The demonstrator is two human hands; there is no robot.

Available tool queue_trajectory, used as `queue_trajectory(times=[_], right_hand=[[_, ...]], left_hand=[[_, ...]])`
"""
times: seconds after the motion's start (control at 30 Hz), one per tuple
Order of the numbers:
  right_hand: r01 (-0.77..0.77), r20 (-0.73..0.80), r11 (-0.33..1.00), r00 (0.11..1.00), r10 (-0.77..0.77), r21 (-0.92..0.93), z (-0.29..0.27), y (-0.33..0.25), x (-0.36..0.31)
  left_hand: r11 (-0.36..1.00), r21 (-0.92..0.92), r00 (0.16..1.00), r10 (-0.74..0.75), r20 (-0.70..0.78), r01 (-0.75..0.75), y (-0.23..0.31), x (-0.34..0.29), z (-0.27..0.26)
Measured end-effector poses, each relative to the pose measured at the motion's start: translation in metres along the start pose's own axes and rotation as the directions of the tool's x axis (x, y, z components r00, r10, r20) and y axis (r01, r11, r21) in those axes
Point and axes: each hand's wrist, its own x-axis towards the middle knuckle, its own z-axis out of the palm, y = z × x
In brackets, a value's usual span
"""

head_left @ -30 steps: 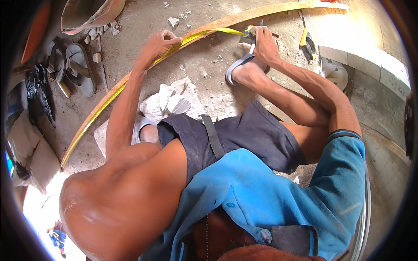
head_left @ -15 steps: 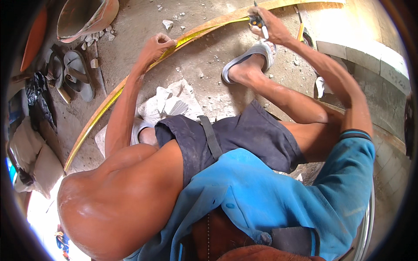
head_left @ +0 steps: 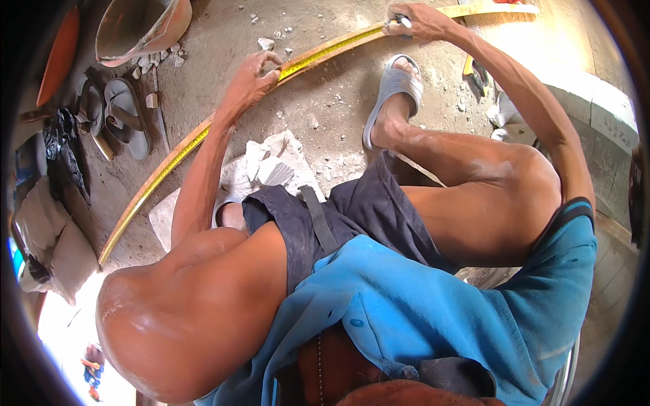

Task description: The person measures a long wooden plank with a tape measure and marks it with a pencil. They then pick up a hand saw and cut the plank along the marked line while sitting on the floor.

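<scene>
A long narrow wooden strip (head_left: pixel 467 11) runs across the floor from lower left to upper right, looking curved in this lens. The yellow blade of a tape measure (head_left: pixel 328 50) lies stretched along it. My left hand (head_left: pixel 249 84) is closed at the strip's middle, thumb and fingers pinching the blade and strip edge. Farther right, my right hand (head_left: pixel 421 22) is curled over the strip where the visible blade ends. Its fingers hide the tape case, and a small white-tipped marker-like piece (head_left: pixel 404 21) sticks out between them.
A bucket (head_left: pixel 145 34) and a pair of grey sandals (head_left: pixel 126 111) are at upper left. A yellow-and-black hand tool (head_left: pixel 477 76) lies right of my foot. A crumpled white sack (head_left: pixel 274 159) lies before my lap. Pale blocks (head_left: pixel 592 101) stand at right; stone chips are scattered about.
My right hand has come down onto the strip, covering the tape case and pen seen before. My right knee has risen and swung outward. The left hand has shifted slightly right.
</scene>
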Motion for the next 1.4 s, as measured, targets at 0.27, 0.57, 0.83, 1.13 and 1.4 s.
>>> queue_trajectory(times=[0.27, 0.57, 0.83, 1.13, 1.4], right_hand=[[-0.211, 0.111, 0.977, 0.971, 0.213, -0.036, -0.030, 0.061, -0.036], [0.063, 0.008, 0.985, 0.998, -0.062, -0.159, -0.015, 0.061, -0.037], [0.104, -0.136, 0.992, 0.986, -0.092, 0.077, 0.004, 0.010, -0.053], [0.287, -0.220, 0.680, 0.958, -0.187, 0.675, 0.007, -0.068, -0.012], [-0.167, 0.007, 0.779, 0.979, 0.205, 0.604, 0.004, -0.084, 0.031]], left_hand=[[0.948, 0.115, 0.955, 0.290, 0.067, -0.296, -0.036, 0.010, 0.015], [0.827, 0.417, 0.910, 0.245, 0.335, -0.377, 0.003, 0.034, 0.006], [0.898, 0.281, 0.900, 0.220, 0.377, -0.337, -0.022, 0.049, 0.009], [0.940, 0.230, 0.920, 0.157, 0.360, -0.251, 0.000, 0.035, -0.001], [0.899, 0.305, 0.920, 0.208, 0.331, -0.313, -0.003, 0.042, 0.008]])
